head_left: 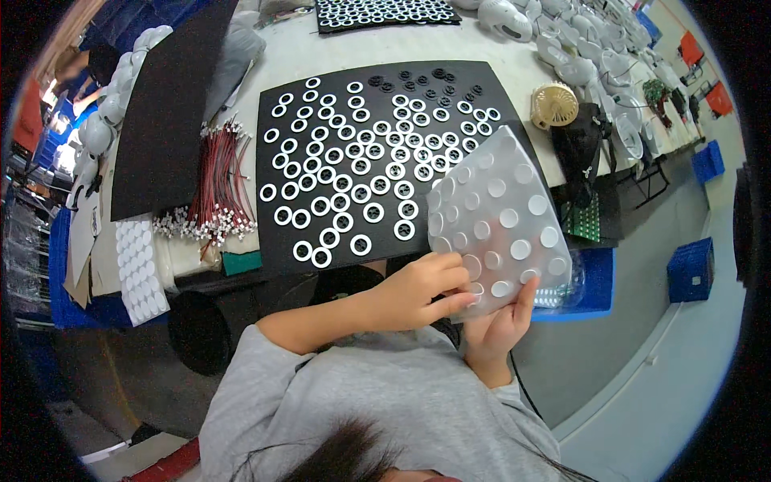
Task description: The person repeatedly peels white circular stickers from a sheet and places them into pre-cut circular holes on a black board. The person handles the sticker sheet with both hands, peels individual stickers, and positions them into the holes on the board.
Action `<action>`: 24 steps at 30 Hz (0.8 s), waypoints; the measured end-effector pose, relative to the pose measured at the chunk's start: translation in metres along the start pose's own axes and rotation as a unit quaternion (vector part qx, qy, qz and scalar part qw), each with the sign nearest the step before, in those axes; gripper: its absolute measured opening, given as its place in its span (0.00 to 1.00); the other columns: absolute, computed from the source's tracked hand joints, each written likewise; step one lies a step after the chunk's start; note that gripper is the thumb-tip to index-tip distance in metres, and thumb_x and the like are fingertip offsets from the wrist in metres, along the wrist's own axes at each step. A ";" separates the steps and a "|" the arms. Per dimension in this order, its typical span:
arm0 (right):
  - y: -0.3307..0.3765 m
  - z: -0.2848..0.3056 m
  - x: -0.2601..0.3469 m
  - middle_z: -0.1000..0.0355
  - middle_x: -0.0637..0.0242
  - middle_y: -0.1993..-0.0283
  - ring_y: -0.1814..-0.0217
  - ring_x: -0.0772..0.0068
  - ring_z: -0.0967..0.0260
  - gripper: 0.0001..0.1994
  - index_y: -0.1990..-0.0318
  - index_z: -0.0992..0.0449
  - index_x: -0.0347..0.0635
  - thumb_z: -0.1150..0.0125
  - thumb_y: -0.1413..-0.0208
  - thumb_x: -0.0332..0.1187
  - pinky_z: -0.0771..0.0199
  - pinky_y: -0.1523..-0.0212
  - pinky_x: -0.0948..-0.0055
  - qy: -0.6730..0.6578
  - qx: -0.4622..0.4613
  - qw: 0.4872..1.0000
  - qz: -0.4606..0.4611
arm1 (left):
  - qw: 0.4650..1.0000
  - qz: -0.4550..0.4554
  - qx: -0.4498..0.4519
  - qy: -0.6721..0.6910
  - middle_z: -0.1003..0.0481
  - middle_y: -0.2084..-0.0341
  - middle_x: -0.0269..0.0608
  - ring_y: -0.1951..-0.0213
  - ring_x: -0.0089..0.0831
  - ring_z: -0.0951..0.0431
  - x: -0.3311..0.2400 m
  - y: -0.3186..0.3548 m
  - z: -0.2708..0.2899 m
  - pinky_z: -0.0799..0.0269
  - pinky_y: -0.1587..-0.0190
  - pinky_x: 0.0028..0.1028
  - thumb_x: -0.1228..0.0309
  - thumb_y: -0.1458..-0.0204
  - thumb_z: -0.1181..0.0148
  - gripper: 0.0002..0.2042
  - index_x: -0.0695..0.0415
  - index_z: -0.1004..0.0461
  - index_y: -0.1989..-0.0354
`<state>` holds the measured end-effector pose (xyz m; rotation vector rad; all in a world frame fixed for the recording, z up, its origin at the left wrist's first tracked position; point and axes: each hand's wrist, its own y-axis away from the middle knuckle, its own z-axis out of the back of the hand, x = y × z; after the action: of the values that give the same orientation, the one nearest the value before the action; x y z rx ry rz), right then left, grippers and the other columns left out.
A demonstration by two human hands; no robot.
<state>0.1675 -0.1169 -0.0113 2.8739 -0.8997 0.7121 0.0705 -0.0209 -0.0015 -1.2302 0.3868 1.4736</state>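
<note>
My right hand (502,325) grips a translucent milky sheet (514,189) by its lower edge, with part of the hand behind it. Rows of round discs, probably stickers, dot this sheet. At the sheet's lower left edge, my left hand (426,293) is closed, thumb and fingers drawn together over the discs. What sits between those fingertips is too small to make out. Beyond both hands, a black foam board (277,237) carries many white rings with black centres (361,245). Several black round pieces (438,73) without white rings lie along its far right part.
Left of the board are red and black wires (221,173) with white connectors, and a strip of white round stickers (142,269). A gold round object (554,105) and a black bag (580,149) lie right. White plastic shells (574,48) crowd the far right; a blue bin (598,281) is below.
</note>
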 end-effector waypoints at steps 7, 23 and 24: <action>-0.004 0.007 0.012 0.47 0.61 0.47 0.47 0.66 0.49 0.22 0.48 0.49 0.40 0.70 0.45 0.44 0.52 0.47 0.65 0.000 0.005 0.999 0.044 | 0.995 -0.004 0.041 -0.088 0.37 0.82 0.39 0.78 0.32 0.36 -0.012 -0.012 0.025 0.42 0.73 0.26 0.67 0.59 0.45 0.09 0.59 0.36 0.78; -0.007 0.009 0.012 0.48 0.61 0.46 0.45 0.65 0.52 0.21 0.48 0.49 0.41 0.67 0.46 0.42 0.53 0.46 0.65 -0.026 0.013 0.999 0.043 | 0.990 -0.044 0.114 -0.076 0.35 0.79 0.41 0.75 0.36 0.34 -0.008 -0.028 0.021 0.38 0.69 0.27 0.74 0.59 0.49 0.04 0.60 0.34 0.75; -0.008 0.011 0.015 0.48 0.61 0.46 0.45 0.65 0.52 0.21 0.48 0.49 0.41 0.67 0.46 0.42 0.54 0.46 0.65 -0.041 -0.004 0.998 0.047 | 0.995 0.003 0.091 -0.051 0.35 0.80 0.41 0.75 0.34 0.33 -0.014 -0.031 0.032 0.37 0.71 0.26 0.73 0.58 0.49 0.04 0.61 0.33 0.76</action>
<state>0.1868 -0.1201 -0.0137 2.8890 -1.0525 0.5991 0.0801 0.0068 0.0340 -1.0060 0.4473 1.4652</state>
